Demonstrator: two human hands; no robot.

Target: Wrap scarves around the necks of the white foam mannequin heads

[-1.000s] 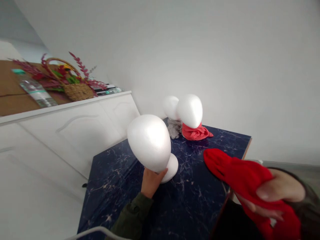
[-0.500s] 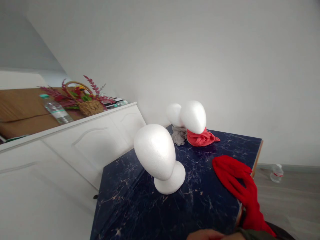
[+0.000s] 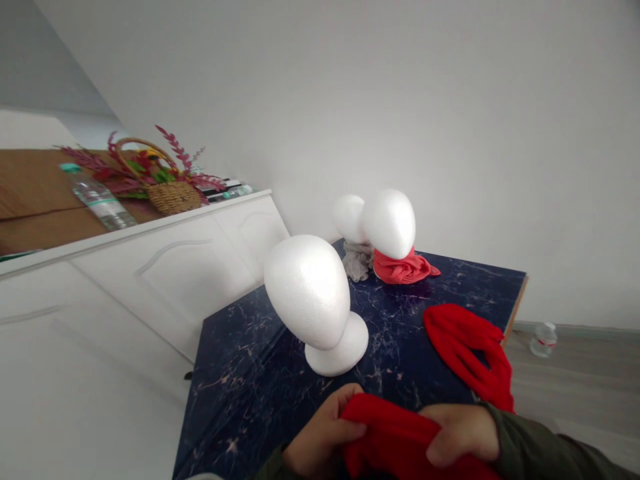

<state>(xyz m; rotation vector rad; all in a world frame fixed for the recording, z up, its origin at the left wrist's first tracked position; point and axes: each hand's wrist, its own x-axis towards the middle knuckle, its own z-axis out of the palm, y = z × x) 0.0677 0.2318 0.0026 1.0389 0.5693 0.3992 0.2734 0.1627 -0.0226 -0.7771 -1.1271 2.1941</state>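
A long red scarf (image 3: 387,427) is stretched between my two hands at the bottom of the view. My left hand (image 3: 323,430) is closed on one side of it, thumb on top. My right hand (image 3: 463,430) pinches it a little further right, and the lower folds run out of the frame. More red cloth lies in a loop on the table's right edge; whether it joins the held part is hidden by my right arm. Just beyond my left hand stands a white foam mannequin head (image 3: 307,293) on its round base, bare and upright.
Behind, two more foam heads (image 3: 389,223) stand on the dark blue marbled table (image 3: 240,400), one with a coral scarf (image 3: 405,268) around its base, the other with a grey scarf (image 3: 357,261). A white cabinet (image 3: 165,287) at left carries a flower basket (image 3: 175,198) and a bottle (image 3: 103,200).
Both hands have come up into view with the red scarf held between them. Part of the red cloth at the table's right edge has been drawn in. The view has tilted slightly.
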